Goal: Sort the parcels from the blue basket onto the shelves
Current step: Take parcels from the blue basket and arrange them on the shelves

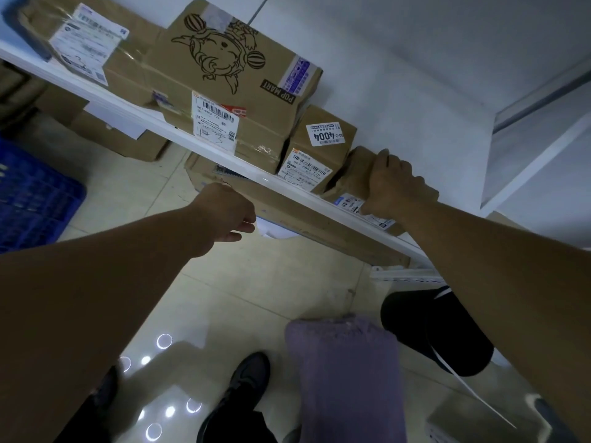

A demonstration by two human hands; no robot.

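Observation:
A small brown parcel with a white label rests on the white shelf, at its right end. My right hand lies on top of it, fingers wrapped over its far side. Left of it stand a small box marked 4004 and a large printed cardboard box. My left hand hovers in front of the shelf edge, fingers curled loosely, holding nothing. The blue basket sits on the floor at the far left, only partly in view.
More cardboard boxes lie on the level under the shelf and on the floor. Another labelled box sits at the shelf's left. A white wall and a shelf upright close off the right. My feet stand on glossy tiles below.

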